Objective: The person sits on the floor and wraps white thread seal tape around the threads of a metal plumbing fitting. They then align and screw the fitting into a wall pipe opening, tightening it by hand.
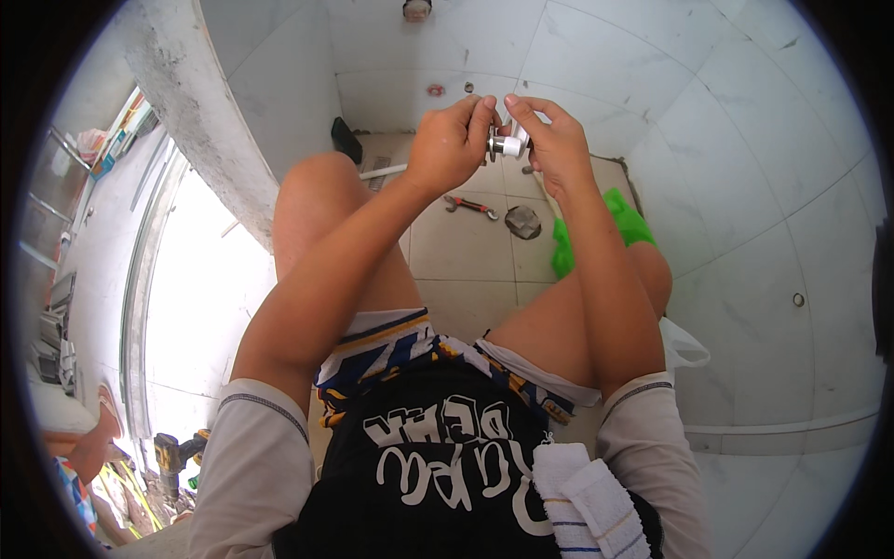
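Observation:
Up in front of me, over the tiled floor, both hands meet at a small chrome pipe fitting (494,144). Its right end is white (510,146), like thread tape wound round it. My left hand (452,144) is closed round the fitting's left part, with thumb and forefinger pointing up. Close to the white end, my right hand (556,149) is closed, its thumb and forefinger pinching something pale that is mostly hidden by the fingers. Below the hands lies a wrench (472,207) with a red and black handle.
Right of the wrench is a round floor drain (523,222). Green plastic (626,222) lies by my right knee, a white bag (684,345) beyond it. Pipe outlets (435,90) show in the wall ahead. At lower left are a power drill (169,461) and another person's leg (93,447).

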`<state>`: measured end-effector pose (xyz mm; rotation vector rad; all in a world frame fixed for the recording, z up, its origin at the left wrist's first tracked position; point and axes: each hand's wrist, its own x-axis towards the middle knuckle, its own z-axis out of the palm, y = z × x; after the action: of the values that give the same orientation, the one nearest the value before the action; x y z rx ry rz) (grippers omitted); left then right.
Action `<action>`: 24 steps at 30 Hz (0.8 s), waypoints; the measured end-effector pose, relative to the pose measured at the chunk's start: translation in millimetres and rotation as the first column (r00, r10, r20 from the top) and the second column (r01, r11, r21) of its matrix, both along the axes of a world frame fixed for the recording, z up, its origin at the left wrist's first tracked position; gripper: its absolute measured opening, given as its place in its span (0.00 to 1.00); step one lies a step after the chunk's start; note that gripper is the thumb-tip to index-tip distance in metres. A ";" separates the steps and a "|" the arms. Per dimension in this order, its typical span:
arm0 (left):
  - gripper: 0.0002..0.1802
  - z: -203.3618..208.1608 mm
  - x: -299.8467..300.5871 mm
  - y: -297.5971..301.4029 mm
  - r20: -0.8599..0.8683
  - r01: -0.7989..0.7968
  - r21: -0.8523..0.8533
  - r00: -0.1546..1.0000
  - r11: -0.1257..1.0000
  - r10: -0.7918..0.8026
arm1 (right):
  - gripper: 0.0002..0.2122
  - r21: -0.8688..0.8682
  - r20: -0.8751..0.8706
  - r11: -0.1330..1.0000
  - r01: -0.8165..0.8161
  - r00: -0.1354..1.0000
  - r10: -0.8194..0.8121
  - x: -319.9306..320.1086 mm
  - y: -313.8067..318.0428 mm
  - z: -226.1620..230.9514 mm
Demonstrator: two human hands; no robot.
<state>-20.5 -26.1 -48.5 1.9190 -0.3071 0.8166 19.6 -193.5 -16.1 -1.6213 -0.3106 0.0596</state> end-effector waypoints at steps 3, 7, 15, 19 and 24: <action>0.23 0.9 0.1 -2.1 -0.041 -0.012 -0.067 0.999 0.998 0.009 | 0.26 -0.063 0.049 0.998 0.029 0.998 -0.026 -1.3 6.6 -2.9; 0.27 3.0 6.5 1.9 -0.137 -0.095 -0.240 0.989 0.966 0.063 | 0.25 0.058 0.039 0.990 -0.130 0.991 0.127 -9.6 18.4 -11.2; 0.29 -0.4 24.8 17.8 -0.234 -0.321 -0.235 0.935 0.917 0.268 | 0.22 -0.509 0.321 0.859 -0.046 0.916 0.240 -31.1 15.2 -7.4; 0.28 -1.3 25.9 18.1 -0.242 -0.358 -0.194 0.920 0.913 0.309 | 0.22 -0.565 0.300 0.825 -0.025 0.925 0.234 -35.9 15.0 -1.7; 0.27 -2.6 25.9 16.6 -0.270 -0.385 -0.137 0.901 0.913 0.339 | 0.25 -0.620 0.308 0.784 0.029 0.928 0.209 -39.4 10.4 -4.2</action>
<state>5.4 -9.5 -51.1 1.8961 0.2804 0.8078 -19.8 -183.1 -20.3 -2.2785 -0.7161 -0.0759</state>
